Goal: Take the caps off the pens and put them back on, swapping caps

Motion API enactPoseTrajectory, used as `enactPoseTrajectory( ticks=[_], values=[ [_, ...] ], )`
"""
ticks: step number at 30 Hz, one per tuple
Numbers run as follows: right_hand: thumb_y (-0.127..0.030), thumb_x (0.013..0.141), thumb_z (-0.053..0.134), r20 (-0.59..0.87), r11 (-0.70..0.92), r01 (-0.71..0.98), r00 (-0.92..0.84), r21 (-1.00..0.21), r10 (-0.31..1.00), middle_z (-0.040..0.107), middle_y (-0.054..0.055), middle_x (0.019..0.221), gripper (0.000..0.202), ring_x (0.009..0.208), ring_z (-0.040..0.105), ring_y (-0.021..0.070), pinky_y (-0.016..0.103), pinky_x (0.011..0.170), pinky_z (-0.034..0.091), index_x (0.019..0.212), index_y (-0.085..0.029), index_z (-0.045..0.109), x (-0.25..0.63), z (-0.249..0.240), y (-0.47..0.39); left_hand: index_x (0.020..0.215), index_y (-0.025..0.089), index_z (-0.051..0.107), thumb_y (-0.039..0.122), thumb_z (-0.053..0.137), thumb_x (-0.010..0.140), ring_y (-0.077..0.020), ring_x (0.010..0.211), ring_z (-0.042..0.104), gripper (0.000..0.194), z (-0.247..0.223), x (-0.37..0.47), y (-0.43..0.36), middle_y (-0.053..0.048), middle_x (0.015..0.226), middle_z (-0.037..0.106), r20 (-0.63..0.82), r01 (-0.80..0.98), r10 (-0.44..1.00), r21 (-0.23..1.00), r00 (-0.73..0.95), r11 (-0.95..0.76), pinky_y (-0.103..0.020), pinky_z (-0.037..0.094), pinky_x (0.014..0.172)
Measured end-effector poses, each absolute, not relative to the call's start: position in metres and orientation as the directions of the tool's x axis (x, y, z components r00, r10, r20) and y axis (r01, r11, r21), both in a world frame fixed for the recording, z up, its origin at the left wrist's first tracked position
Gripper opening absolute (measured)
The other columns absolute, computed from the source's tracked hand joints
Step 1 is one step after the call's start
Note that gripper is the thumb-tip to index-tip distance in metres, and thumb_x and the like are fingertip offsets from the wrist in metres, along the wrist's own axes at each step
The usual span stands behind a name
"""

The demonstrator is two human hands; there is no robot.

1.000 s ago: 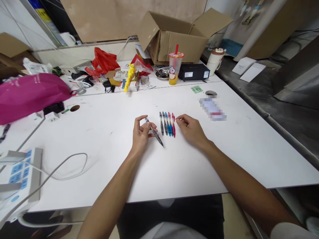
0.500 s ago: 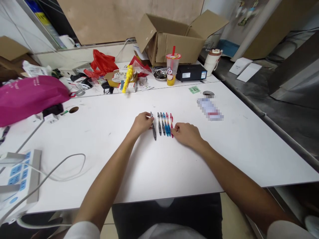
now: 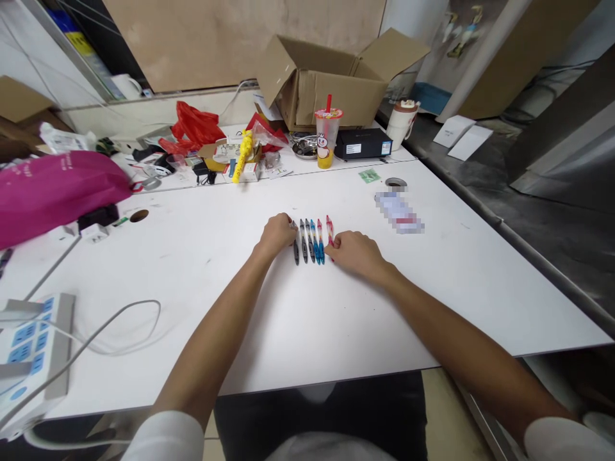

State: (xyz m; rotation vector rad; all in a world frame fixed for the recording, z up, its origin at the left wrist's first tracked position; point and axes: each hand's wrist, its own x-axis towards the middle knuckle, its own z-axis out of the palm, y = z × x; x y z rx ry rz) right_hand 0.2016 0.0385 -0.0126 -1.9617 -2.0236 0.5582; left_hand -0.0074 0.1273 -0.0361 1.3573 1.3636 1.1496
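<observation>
Several pens lie side by side in a row on the white table [image 3: 202, 346]. At the left end my left hand [image 3: 277, 234] is closed, its thumb and fingers around the upper part of a black pen [image 3: 296, 255]. Two more black pens [image 3: 304, 248] lie right beside it, followed by blue-gripped pens [image 3: 316, 248], one with a pinkish top. My right hand [image 3: 359, 253] pinches the lower part of a red pen [image 3: 329, 224] at the right end. A small gap parts that pen from the row, and its lower end is mostly hidden by my fingers.
A pixelated flat item [image 3: 400, 212], a tape roll [image 3: 396, 184] and a green packet [image 3: 369, 175] lie to the right. Behind stand a drink cup [image 3: 325, 153], a black box [image 3: 364, 145] and an open carton [image 3: 336, 96]. A power strip [image 3: 57, 358] with cable sits left.
The left black pen has come rightward and straightened, close alongside the other black pens. The red pen has shifted a little away from the blue-gripped pens. The view has moved slightly.
</observation>
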Motion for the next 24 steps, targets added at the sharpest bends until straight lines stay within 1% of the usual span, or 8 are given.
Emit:
enactPoseTrajectory(
  ticks=[3,7,10,13,15,17,21,24],
  values=[
    [-0.035,0.084,0.065,0.001,0.043,0.809,-0.052,-0.586,0.999,0.070,0.005,0.071,0.022,0.060,0.055,0.0180,0.032,0.058,0.036,0.066,-0.022,0.062,0.204,-0.006,0.043,0.072,0.019,0.062,0.015,0.083,0.072,-0.0307,0.089,0.073,0.021,-0.027,-0.009,0.117,-0.010,0.071,0.069,-0.001,0.236,0.999,0.972,-0.050,0.013,-0.042,0.055,0.088],
    [-0.043,0.089,0.064,0.005,0.092,0.418,-0.206,-0.904,0.979,0.073,0.005,0.076,0.025,0.064,0.059,0.0156,0.031,0.063,0.045,0.078,-0.020,0.064,0.201,0.001,0.040,0.102,0.016,0.070,0.049,0.073,0.088,-0.0292,0.099,0.073,0.036,-0.003,-0.013,0.086,-0.017,0.113,0.074,-0.001,0.052,0.997,0.999,0.081,-0.003,-0.039,0.059,0.082],
    [-0.049,0.084,0.071,0.012,0.072,0.177,-0.321,-0.982,0.947,0.065,0.000,0.070,0.031,0.061,0.054,0.0127,0.028,0.059,0.043,0.083,-0.020,0.061,0.195,0.001,0.032,0.121,0.018,0.066,0.052,0.066,0.094,-0.0262,0.109,0.073,0.043,0.007,-0.017,0.057,-0.017,0.123,0.073,-0.017,-0.183,0.970,0.981,0.244,0.064,-0.041,0.058,0.095],
    [-0.059,0.084,0.069,-0.128,-0.126,0.036,-0.479,-0.991,0.869,0.049,-0.006,0.062,0.039,0.050,0.039,0.0097,0.025,0.047,0.028,0.088,-0.022,0.058,0.188,-0.002,0.026,0.112,0.018,0.066,0.046,0.072,0.091,-0.0231,0.105,0.075,0.036,0.005,-0.020,0.034,-0.014,0.117,0.076,-0.028,-0.298,0.966,0.949,0.258,0.107,-0.039,0.059,0.095],
    [-0.068,0.090,0.054,-0.247,-0.298,0.028,-0.633,-0.954,0.733,0.040,-0.008,0.057,0.047,0.046,0.029,0.0095,0.025,0.044,0.020,0.088,-0.021,0.058,0.186,-0.005,0.022,0.106,0.018,0.066,0.045,0.077,0.088,-0.0218,0.104,0.076,0.034,0.000,-0.022,0.024,-0.013,0.116,0.077,-0.027,-0.359,0.968,0.926,0.248,0.118,-0.036,0.060,0.094],
    [-0.072,0.095,0.041,-0.281,-0.337,0.071,-0.725,-0.939,0.629,0.035,-0.009,0.053,0.053,0.045,0.024,0.0099,0.025,0.044,0.019,0.082,-0.022,0.054,0.185,-0.009,0.018,0.103,0.017,0.066,0.046,0.079,0.086,-0.0217,0.101,0.077,0.036,-0.007,-0.021,0.016,-0.013,0.114,0.077,-0.038,-0.382,0.973,0.916,0.226,0.124,-0.035,0.062,0.091],
    [-0.059,0.099,0.048,-0.137,-0.010,0.201,-0.628,-0.979,0.766,0.043,-0.007,0.057,0.043,0.051,0.035,0.0111,0.027,0.052,0.031,0.076,-0.023,0.046,0.185,-0.016,0.009,0.098,0.016,0.065,0.047,0.078,0.086,-0.0224,0.101,0.077,0.036,-0.016,-0.016,0.008,-0.014,0.113,0.078,-0.079,-0.378,0.987,0.917,0.139,0.126,-0.035,0.062,0.093],
    [-0.049,0.103,0.044,-0.045,0.146,0.328,-0.512,-0.933,0.858,0.050,-0.005,0.061,0.036,0.056,0.044,0.0128,0.028,0.058,0.036,0.081,-0.023,0.056,0.188,-0.018,0.006,0.100,0.015,0.065,0.046,0.074,0.090,-0.0204,0.098,0.078,0.033,-0.017,-0.011,0.005,-0.015,0.114,0.077,-0.134,-0.384,0.987,0.909,0.092,0.159,-0.032,0.063,0.092]
  ],
)
